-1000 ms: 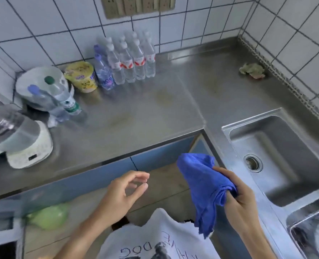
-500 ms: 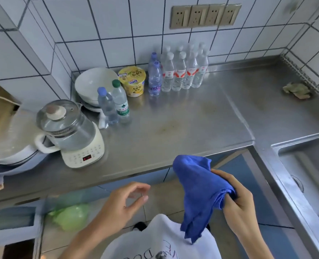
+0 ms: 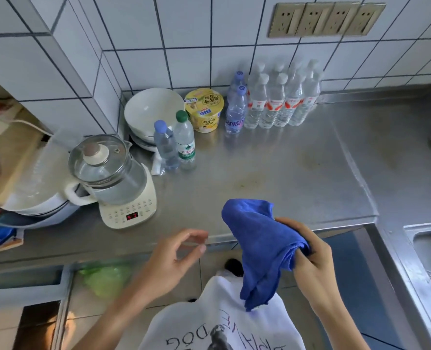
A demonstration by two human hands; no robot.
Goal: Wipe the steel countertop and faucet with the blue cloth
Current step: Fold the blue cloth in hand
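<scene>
Blue cloth (image 3: pixel 259 243) bunched in right hand (image 3: pixel 310 258).

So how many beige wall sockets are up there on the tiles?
4 beige wall sockets, side by side in one row on the white tiled wall, above the clear plastic water bottles. None seems hidden.

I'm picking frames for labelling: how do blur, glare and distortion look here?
Head view: wide-angle bending bows the tile lines; soft glare on the steel countertop; left hand fingertips slightly motion-blurred; blue cloth and right hand fairly sharp.
</scene>
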